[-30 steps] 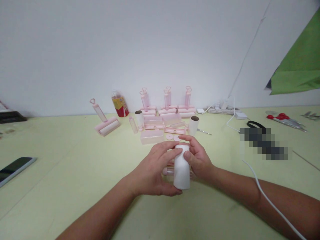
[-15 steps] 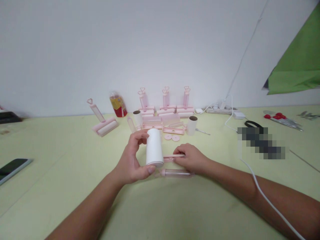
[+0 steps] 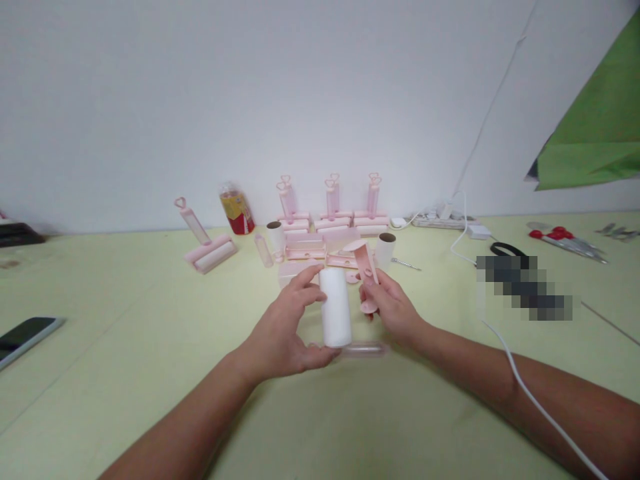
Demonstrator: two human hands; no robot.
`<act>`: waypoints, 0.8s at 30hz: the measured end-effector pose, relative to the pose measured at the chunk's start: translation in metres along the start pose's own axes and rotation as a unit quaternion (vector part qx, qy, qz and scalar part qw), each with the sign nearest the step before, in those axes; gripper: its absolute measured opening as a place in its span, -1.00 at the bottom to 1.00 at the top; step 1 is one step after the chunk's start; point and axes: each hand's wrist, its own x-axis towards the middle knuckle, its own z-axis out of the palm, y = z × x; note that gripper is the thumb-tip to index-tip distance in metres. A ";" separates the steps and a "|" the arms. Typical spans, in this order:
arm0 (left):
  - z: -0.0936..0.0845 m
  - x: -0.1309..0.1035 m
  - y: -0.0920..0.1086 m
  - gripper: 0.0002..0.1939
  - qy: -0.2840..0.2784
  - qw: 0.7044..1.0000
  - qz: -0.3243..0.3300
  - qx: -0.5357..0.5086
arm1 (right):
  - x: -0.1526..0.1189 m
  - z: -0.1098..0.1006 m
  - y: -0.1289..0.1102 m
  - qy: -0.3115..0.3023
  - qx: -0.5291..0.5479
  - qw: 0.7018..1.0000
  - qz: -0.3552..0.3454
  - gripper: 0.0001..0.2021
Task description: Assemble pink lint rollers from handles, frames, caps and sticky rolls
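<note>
A white roll (image 3: 336,308) is held near upright by my left hand (image 3: 285,327), thumb at its bottom end and fingers at its top. Just right of it, my right hand (image 3: 395,303) grips a pink trough-shaped frame (image 3: 367,270), raised and tilted with its hollow side showing. A clear handle tube (image 3: 367,349) lies on the table behind the roll's lower end, partly hidden. Beyond the hands are two pink frames (image 3: 305,252), a pink disc (image 3: 353,277) and two open-ended white rolls (image 3: 385,252).
Several assembled pink rollers (image 3: 330,217) stand by the wall, another (image 3: 210,253) at left near a red-yellow package (image 3: 237,210). A phone (image 3: 27,337) lies far left. Red-handled tools (image 3: 565,241), a power strip (image 3: 440,220) and a white cable (image 3: 530,390) are at right.
My left hand has moved right with the white roll. My right hand has lifted the pink frame off the table and turned it up beside the roll.
</note>
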 end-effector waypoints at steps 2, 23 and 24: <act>0.003 0.002 0.002 -0.30 -0.001 1.000 0.016 -0.001 | -0.007 0.003 -0.003 -0.021 0.013 0.999 -0.025 -0.63; 0.003 0.006 0.003 -0.23 0.076 0.996 0.051 0.016 | -0.023 0.011 -0.008 -0.126 0.031 0.991 -0.033 -0.75; 0.002 0.006 0.003 -0.22 0.080 0.995 0.050 0.021 | -0.023 0.011 -0.009 -0.133 0.028 0.990 -0.028 -0.75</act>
